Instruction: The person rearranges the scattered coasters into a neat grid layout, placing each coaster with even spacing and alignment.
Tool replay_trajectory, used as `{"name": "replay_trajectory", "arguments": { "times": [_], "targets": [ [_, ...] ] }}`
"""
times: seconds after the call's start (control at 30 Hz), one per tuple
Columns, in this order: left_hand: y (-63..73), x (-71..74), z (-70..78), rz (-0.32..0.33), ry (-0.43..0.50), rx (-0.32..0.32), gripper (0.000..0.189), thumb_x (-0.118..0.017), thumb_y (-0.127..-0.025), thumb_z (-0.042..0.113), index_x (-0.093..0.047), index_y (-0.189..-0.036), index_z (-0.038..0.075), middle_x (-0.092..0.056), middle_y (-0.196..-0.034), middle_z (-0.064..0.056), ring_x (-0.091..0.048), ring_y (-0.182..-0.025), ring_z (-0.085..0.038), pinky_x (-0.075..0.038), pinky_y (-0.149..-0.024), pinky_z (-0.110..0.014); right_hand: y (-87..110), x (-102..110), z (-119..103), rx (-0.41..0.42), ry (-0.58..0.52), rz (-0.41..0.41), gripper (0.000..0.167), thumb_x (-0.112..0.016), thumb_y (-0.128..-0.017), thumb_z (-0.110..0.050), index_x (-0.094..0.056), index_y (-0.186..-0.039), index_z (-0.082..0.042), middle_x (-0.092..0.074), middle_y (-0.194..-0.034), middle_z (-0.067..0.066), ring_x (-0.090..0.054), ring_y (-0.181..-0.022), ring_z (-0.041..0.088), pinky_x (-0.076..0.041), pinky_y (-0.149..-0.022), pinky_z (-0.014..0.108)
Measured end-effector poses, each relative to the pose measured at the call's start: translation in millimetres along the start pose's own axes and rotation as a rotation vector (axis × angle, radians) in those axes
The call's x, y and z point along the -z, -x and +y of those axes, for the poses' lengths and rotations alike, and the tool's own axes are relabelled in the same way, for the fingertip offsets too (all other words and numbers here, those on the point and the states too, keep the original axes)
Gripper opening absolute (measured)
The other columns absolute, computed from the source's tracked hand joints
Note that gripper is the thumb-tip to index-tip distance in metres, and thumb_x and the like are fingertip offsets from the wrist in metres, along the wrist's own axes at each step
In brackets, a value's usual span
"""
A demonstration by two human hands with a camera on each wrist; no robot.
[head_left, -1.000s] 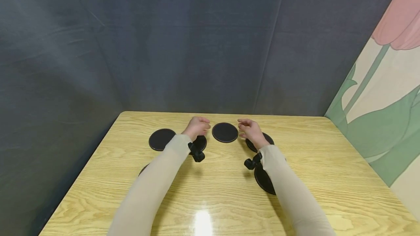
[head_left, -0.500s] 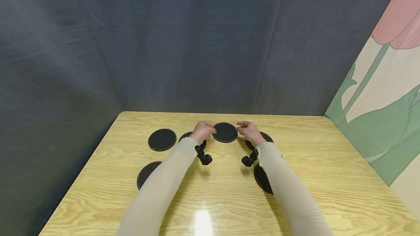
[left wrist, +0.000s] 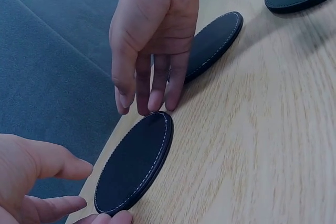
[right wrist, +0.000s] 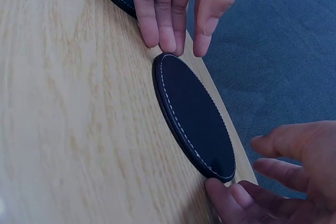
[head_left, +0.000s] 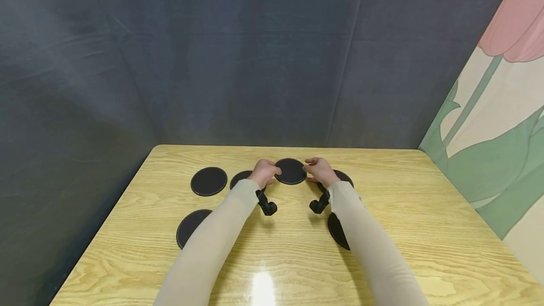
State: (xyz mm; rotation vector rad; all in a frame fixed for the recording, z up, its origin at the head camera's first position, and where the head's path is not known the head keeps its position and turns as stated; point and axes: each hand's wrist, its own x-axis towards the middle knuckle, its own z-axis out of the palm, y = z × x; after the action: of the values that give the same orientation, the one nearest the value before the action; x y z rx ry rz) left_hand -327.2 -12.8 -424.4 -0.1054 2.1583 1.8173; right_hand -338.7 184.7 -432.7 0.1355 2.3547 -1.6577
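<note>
A round black coaster [head_left: 291, 171] with white stitching lies flat near the table's back edge, between my two hands. At its left rim are the fingertips of my left hand [head_left: 263, 173], fingers loosely extended and thumb apart. My right hand [head_left: 320, 172] mirrors this at the opposite rim. In the left wrist view, fingertips of the right hand [left wrist: 157, 40] point down right at the edge of the coaster [left wrist: 134, 163]. From the right wrist, the coaster [right wrist: 197, 116] shows between both hands, fingertips of the right hand [right wrist: 294, 174] at its near end.
More black coasters form an arc on the wooden table [head_left: 280, 240]: one at back left [head_left: 208, 181], one at front left [head_left: 190, 225], and others partly hidden under my hands and sleeves, including one at front right [head_left: 337, 233]. A dark curtain [head_left: 255, 60] hangs behind.
My left hand has moved right and slightly nearer, up to the middle coaster's left rim. My right hand has shifted slightly left toward the other rim. The coasters stay in place.
</note>
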Motion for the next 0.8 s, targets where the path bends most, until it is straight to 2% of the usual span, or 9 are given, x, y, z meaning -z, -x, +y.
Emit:
{"name": "replay_trajectory", "arguments": {
  "times": [0.53,0.8],
  "targets": [
    [4.3,-5.0,0.9,-0.001,0.028,-0.017,0.059,-0.056,-0.092,-0.002,-0.034,-0.146,-0.007,-0.029,-0.156,-0.017,-0.035,-0.14,-0.034,-0.049,-0.102,-0.044,-2.8,-2.6,-2.3,-0.027,0.021,-0.003,0.047,-0.048,-0.101,-0.01,-0.038,-0.145,0.004,-0.04,-0.146,0.023,-0.043,-0.134,0.035,-0.053,-0.097,0.042],
    [2.6,-8.1,0.4,0.029,0.063,-0.006,0.057,-0.054,-0.091,-0.005,-0.035,-0.145,-0.007,-0.031,-0.153,-0.018,-0.042,-0.134,-0.034,-0.053,-0.095,-0.043,-0.1,-4.4,-4.3,-0.03,0.013,-0.011,0.048,-0.049,-0.101,-0.011,-0.039,-0.145,0.004,-0.04,-0.147,0.024,-0.039,-0.136,0.038,-0.054,-0.095,0.042]
  ]
}}
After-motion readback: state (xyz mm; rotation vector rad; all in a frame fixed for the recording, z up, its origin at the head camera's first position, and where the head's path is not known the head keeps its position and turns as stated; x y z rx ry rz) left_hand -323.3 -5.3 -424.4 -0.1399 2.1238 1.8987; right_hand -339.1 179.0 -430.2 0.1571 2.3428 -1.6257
